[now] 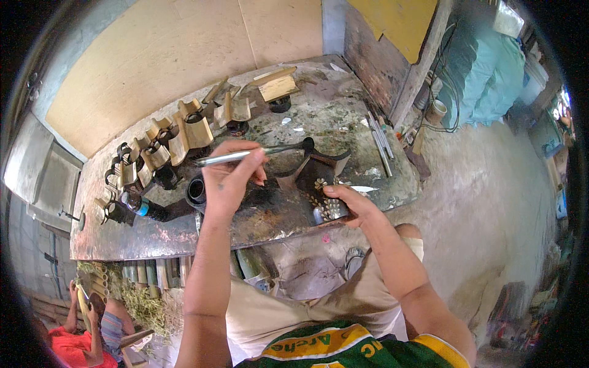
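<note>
Left hand [230, 178]: fingers closed round brush [245, 156], dark tip near top edge of piece [322, 172]. Right hand [356, 205]: thumb and fingers gripping piece at the surface's [270, 221] near edge; face apparently mostly darkened, flowers [320, 183] pale. Blocks [196, 132] behind: pale, seemingly not yet darkened

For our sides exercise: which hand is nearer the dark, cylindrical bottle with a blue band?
Left. The left hand is right of the bottle; the right hand is farther right.

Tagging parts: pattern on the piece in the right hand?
Pale flowers on the dark piece; best: head view.
</note>
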### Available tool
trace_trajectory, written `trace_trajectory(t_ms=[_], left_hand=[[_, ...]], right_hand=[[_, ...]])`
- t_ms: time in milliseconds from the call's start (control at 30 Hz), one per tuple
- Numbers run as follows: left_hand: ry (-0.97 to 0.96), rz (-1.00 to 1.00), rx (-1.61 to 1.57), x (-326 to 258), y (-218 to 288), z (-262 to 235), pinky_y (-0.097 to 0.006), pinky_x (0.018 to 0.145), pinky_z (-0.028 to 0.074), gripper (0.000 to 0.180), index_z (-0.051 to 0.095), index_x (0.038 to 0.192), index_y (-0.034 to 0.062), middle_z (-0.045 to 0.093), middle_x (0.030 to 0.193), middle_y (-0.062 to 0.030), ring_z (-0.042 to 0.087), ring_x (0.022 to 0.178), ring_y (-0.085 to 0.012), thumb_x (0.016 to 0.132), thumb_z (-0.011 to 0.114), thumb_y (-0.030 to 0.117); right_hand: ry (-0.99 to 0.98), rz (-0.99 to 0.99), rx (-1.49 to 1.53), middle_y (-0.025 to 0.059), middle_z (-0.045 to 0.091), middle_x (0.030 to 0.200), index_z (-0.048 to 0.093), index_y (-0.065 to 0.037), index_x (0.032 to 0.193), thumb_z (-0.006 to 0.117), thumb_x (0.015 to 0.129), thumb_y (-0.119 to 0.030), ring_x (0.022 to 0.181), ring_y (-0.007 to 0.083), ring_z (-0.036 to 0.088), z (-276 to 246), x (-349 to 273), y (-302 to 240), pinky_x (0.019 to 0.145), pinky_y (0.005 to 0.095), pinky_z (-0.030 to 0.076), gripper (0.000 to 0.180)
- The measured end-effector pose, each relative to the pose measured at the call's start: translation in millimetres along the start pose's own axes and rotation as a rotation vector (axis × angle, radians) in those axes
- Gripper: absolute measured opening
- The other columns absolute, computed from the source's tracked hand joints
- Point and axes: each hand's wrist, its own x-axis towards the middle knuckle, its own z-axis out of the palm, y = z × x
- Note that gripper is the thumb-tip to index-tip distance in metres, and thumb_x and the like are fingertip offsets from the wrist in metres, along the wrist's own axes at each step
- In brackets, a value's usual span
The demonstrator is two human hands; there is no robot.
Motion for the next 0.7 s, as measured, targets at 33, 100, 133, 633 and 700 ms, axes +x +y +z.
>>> trace_trajectory(t_ms=[33,100,133,633,700], left_hand=[[0.023,-0.017,0.016,0.6,-1.4,-0.5,-0.031,0.049,0.05,0.018,0.061,0.102,-0.0041,0.067,0.08,-0.0155,0.062,0.058,-0.0187,0.089,0.068,0.006],[0.069,-0.029,-0.009,2.8,-2.9,-3.1,-0.032,0.048,0.049,0.018,0.061,0.102,-0.0038,0.067,0.08,-0.016,0.061,0.057,-0.0193,0.088,0.068,0.006],[0.122,-0.045,-0.031,5.0,-1.2,-7.2,-0.032,0.047,0.048,0.018,0.061,0.102,-0.0036,0.067,0.08,-0.0162,0.061,0.057,-0.0197,0.089,0.067,0.006],[0.225,-0.204,-0.489,-17.3,-11.1,10.4,-0.031,0.045,0.042,0.019,0.059,0.101,0.0047,0.062,0.074,-0.0099,0.054,0.052,-0.0172,0.093,0.064,0.021],[0.216,-0.253,-0.498,-18.7,-15.1,20.0,-0.03,0.045,0.041,0.02,0.058,0.102,0.006,0.06,0.073,-0.0085,0.053,0.052,-0.0163,0.093,0.064,0.023]], right_hand=[[-0.041,-0.005,0.056,0.0088,0.069,0.091,0.06,-0.003,0.11,0.07,0.086,-0.026,0.075,0.0205,0.071,-0.3,-0.7,0.6,0.065,0.0404,0.062,0.035],[-0.024,0.013,0.13,0.0093,0.07,0.091,0.061,-0.004,0.11,0.07,0.086,-0.027,0.074,0.0213,0.071,-1.6,-2.1,1.8,0.065,0.0406,0.062,0.035],[-0.036,-0.003,0.152,0.0094,0.07,0.091,0.061,-0.004,0.109,0.07,0.086,-0.028,0.074,0.0215,0.071,-2.8,-3.0,2.5,0.065,0.041,0.062,0.035],[0.044,-0.212,0.057,0.0042,0.063,0.104,0.057,-0.013,0.12,0.076,0.075,-0.039,0.093,0.0208,0.063,-41.1,15.5,10.8,0.086,0.047,0.053,0.056],[-0.016,-0.229,0.098,0.0074,0.066,0.104,0.058,-0.01,0.118,0.076,0.076,-0.037,0.093,0.0242,0.067,-38.9,16.1,11.8,0.086,0.047,0.055,0.053]])
